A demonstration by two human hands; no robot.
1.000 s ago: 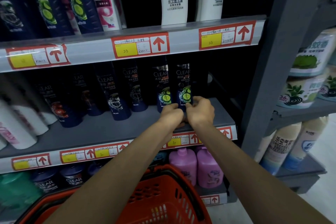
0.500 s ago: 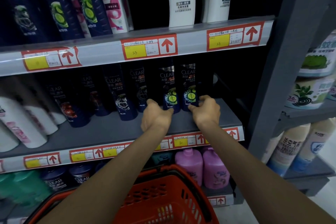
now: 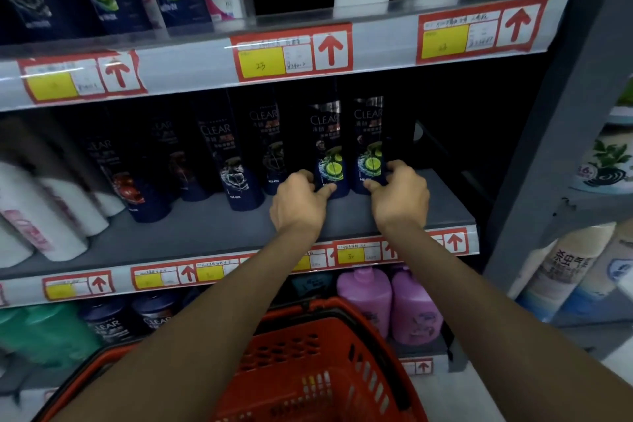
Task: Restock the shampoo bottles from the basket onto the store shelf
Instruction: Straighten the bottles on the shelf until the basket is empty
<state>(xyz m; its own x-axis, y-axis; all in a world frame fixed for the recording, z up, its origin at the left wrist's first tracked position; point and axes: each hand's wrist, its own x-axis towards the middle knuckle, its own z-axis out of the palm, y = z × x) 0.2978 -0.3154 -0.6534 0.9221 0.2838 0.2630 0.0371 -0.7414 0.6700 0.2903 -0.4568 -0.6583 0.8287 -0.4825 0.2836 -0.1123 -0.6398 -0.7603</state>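
Both arms reach straight forward to the middle shelf [image 3: 205, 229]. The left hand [image 3: 298, 202] grips the base of the left lime bottle [image 3: 329, 147], thumb in front. The right hand [image 3: 400, 195] grips the right lime bottle [image 3: 368, 144], at its 3 o'clock. The basket [image 3: 291, 339] sits at 6 o'clock.

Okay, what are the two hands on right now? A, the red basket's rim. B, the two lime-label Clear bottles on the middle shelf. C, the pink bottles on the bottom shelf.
B: the left hand grips the left lime-label bottle, the right hand the right lime-label bottle.
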